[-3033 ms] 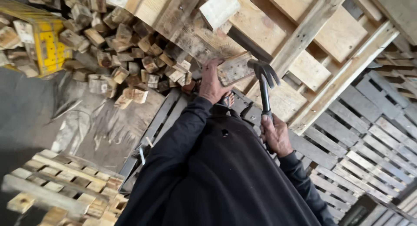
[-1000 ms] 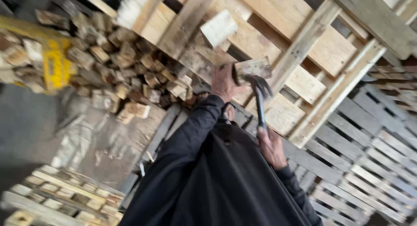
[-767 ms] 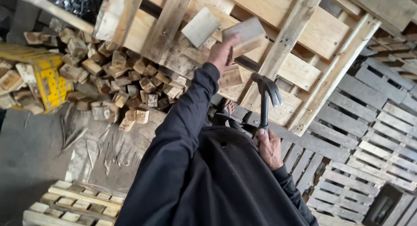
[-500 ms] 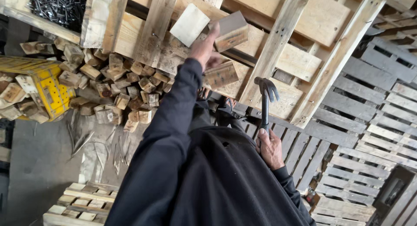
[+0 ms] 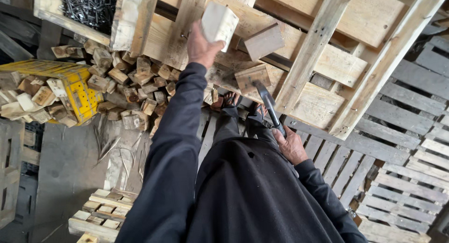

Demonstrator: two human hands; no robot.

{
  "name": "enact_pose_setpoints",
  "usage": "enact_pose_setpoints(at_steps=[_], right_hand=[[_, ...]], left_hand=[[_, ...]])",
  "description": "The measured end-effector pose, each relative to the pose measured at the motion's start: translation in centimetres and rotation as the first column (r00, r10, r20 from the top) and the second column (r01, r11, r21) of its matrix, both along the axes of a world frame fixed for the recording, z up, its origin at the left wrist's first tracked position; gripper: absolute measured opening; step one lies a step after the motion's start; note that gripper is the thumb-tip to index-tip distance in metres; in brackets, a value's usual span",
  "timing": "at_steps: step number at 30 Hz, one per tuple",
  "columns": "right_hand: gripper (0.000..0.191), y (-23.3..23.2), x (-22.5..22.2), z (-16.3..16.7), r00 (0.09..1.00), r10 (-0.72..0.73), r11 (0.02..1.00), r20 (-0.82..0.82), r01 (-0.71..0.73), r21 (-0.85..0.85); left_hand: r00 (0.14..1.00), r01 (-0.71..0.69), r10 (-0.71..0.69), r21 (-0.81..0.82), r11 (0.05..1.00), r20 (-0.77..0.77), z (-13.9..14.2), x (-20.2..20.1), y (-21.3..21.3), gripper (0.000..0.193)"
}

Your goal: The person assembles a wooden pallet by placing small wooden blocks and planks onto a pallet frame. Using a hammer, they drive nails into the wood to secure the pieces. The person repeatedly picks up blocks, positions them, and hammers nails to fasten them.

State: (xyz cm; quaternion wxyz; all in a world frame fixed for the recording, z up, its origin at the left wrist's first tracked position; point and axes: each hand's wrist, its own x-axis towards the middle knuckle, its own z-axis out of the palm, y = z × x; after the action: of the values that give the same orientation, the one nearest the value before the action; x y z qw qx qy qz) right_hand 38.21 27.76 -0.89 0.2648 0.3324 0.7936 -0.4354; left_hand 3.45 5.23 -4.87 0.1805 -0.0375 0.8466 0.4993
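At 12 o'clock our left hand (image 5: 200, 46) closes its fingers round a pale block (image 5: 219, 23), held over the pallet (image 5: 327, 65); it looks light, stiff, rough, best gripped across flat faces. At 3 o'clock our right hand (image 5: 291, 145) wraps the hammer (image 5: 269, 104) handle

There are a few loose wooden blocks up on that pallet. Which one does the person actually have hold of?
The pale block, gripped by the left hand. The darker block beside it and the block below it lie untouched.

We log one wooden pallet (image 5: 327, 65) bearing loose wood blocks (image 5: 253, 77); on the floor (image 5: 70, 163), a block heap (image 5: 135, 79).
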Motion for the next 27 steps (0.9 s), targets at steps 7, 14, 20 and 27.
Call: enact_pose_setpoints(at_steps=[7,14,20,27], right_hand=[[0.082,-0.2,0.5,-2.9,0.996,-0.080,0.990,-0.028,0.077,-0.119],[0.073,-0.1,0.4,-3.1,0.994,-0.103,0.976,-0.019,0.097,-0.194],[0.076,-0.1,-0.3,-0.7,0.990,-0.143,0.969,-0.017,0.137,-0.204],[0.058,-0.8,0.9,2.3,0.968,-0.232,0.957,-0.098,0.209,-0.202]], left_hand=[[0.658,-0.609,-0.482,0.785,0.109,0.578,2.5,8.5,-6.1,0.104],[0.563,-0.677,-0.741,0.718,-0.161,0.365,1.5,14.3,-6.1,0.085],[0.680,-0.592,-0.601,0.798,-0.111,0.421,2.7,13.9,-6.2,0.105],[0.987,0.102,-0.024,0.502,0.859,-0.160,4.8,12.7,-5.0,0.099]])
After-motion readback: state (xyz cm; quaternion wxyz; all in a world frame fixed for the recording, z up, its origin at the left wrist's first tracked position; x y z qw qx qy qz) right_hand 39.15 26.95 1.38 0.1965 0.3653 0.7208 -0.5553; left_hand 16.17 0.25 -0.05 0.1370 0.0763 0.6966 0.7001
